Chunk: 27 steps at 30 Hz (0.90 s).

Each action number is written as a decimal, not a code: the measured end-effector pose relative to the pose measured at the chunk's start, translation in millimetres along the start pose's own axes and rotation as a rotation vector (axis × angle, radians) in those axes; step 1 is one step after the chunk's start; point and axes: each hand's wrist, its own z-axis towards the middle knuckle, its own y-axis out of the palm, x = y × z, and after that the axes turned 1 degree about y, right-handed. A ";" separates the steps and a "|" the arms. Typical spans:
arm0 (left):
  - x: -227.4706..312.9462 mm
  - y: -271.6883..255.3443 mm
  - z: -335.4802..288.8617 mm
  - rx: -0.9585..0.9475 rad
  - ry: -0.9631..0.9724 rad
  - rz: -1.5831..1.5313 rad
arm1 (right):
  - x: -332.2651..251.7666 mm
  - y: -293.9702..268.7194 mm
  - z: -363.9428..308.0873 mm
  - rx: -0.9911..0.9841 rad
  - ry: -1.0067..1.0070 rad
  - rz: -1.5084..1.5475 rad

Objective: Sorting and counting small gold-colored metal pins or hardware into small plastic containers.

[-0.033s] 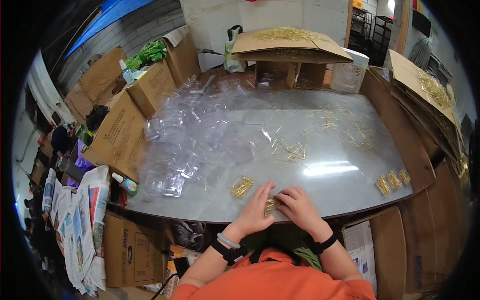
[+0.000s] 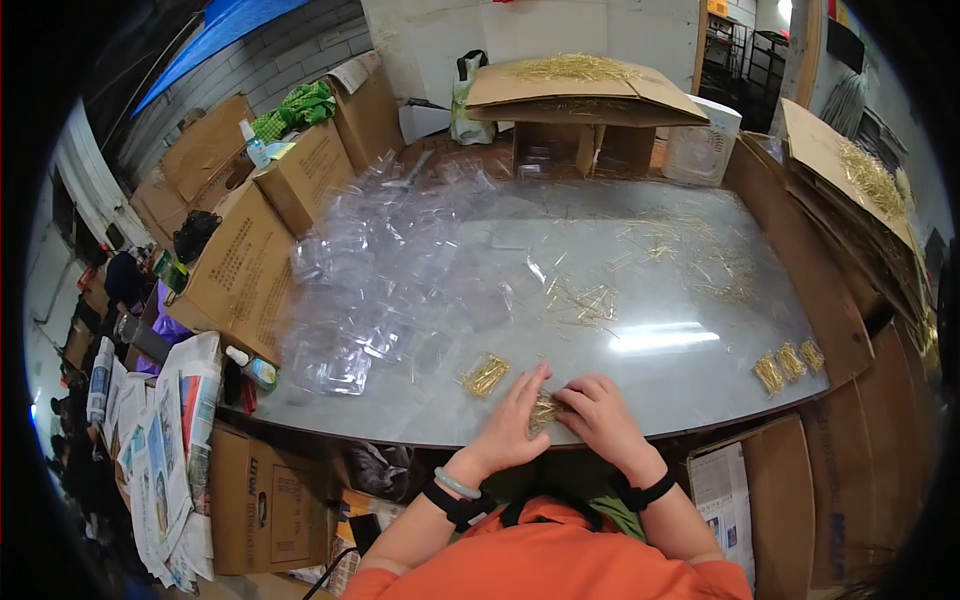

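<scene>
At the table's near edge my left hand (image 2: 513,415) and my right hand (image 2: 597,411) close in on a bundle of thin gold pins (image 2: 543,411). My left fingers lie nearly straight along the bundle's left side, thumb below. The curled fingers of my right hand press on its right side. Part of the bundle is hidden by the hands; whether a clear case surrounds it I cannot tell. Just left and beyond lies another gold pin bundle (image 2: 486,376). Three similar bundles (image 2: 789,367) stand in a row near the right edge.
Clear plastic cases (image 2: 370,270) are heaped over the table's left half. Loose gold pins (image 2: 583,301) are scattered beyond my hands. Cardboard boxes (image 2: 236,270) line the left side, and a cardboard flap (image 2: 580,95) with a pin pile stands at the back. Newspapers (image 2: 165,450) lie at left.
</scene>
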 end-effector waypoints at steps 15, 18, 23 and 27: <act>19.7 -10.1 -6.6 0.034 -0.158 0.166 | 6.6 -4.7 2.1 -0.037 -0.042 0.010; 5.3 -6.3 5.1 0.054 -0.127 0.119 | 11.8 1.6 -6.2 -0.045 0.086 0.087; -0.9 -11.2 12.2 0.030 -0.091 0.097 | -7.8 -9.6 8.3 0.121 0.101 -0.084; 5.8 -11.9 10.2 0.054 -0.109 0.100 | -5.5 -8.9 11.6 0.014 0.111 -0.073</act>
